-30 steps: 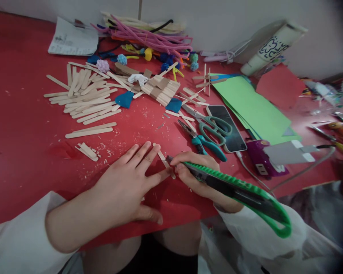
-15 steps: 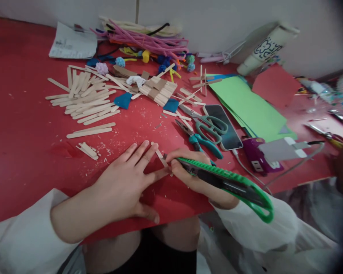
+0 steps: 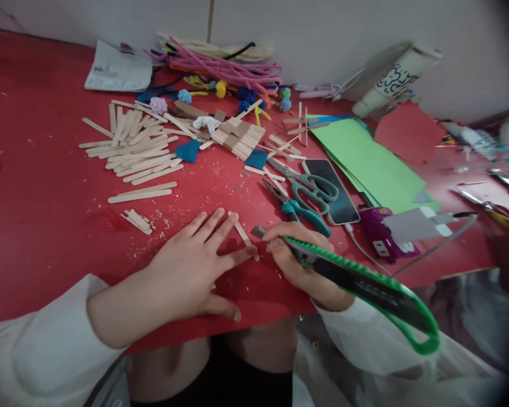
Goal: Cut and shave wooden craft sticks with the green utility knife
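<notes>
My left hand (image 3: 190, 268) lies flat on the red table (image 3: 42, 215) with fingers spread, the index fingertip pressing on a short wooden craft stick (image 3: 241, 233). My right hand (image 3: 299, 257) is closed round a green and black utility knife (image 3: 352, 280). The knife's blade tip sits just right of the stick, near its lower end. A pile of loose wooden sticks (image 3: 131, 147) lies further back on the left.
Green-handled scissors (image 3: 311, 186), teal pliers (image 3: 299, 209) and a phone (image 3: 331, 189) lie right of centre. Green paper sheets (image 3: 369, 164), a purple glue gun (image 3: 385, 234) with cable, pipe cleaners (image 3: 224, 59) and pom-poms sit along the back. Wood shavings scatter the table.
The knife blade has drawn back slightly to the right, off the stick. My left hand stays pressed flat on the stick. The view shifted a little.
</notes>
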Demonstrator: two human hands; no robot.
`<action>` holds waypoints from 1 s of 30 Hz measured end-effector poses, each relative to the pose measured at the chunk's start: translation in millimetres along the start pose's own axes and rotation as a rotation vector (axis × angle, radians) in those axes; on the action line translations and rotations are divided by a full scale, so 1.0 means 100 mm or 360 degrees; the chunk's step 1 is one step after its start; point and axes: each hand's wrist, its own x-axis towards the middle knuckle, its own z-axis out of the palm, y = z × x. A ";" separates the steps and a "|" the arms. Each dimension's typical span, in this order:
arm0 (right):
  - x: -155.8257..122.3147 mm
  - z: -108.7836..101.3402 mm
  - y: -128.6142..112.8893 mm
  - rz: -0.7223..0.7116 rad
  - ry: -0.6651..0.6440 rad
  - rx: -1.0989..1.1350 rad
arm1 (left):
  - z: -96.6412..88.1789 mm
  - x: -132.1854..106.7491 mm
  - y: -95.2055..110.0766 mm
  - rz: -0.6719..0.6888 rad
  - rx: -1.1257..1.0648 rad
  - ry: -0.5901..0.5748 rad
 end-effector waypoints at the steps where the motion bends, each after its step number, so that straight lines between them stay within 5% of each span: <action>1: 0.00 0.01 0.01 0.0006 -0.0022 0.0035 | 0.00 0.00 0.00 0.0000 0.0001 0.0002; 21: 0.08 0.05 0.04 0.0160 -0.0269 0.0152 | 0.04 0.00 -0.01 0.0024 0.0001 0.0013; 30: 0.09 0.11 0.11 -0.0062 -0.0272 0.0048 | 0.01 0.00 0.00 0.0009 -0.0009 -0.0009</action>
